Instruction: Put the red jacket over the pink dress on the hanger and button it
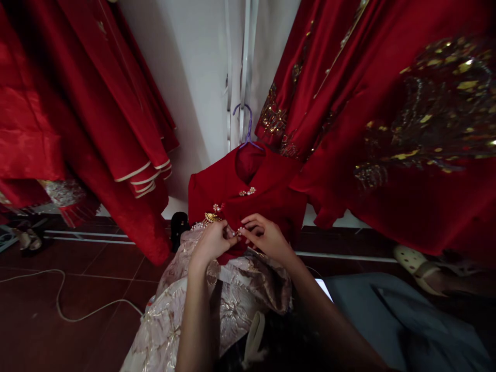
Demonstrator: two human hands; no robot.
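Note:
A small red jacket [271,194] hangs on a purple hanger [247,126] in front of me, above a pale gold brocade skirt [232,299]. Pearl clasps [247,191] close its front near the collar. My left hand [212,242] and my right hand [265,237] meet at the jacket's front edge, fingers pinched together on a small pearl fastener [237,232]. A gold ornament [212,217] sits just above my left hand.
Red gowns hang on the left [77,129], and an embroidered gold-sequinned one [406,129] on the right. A white wall [201,77] stands behind. On the dark red tile floor lie a white cable [62,305], shoes [29,238] and a white clog [416,263].

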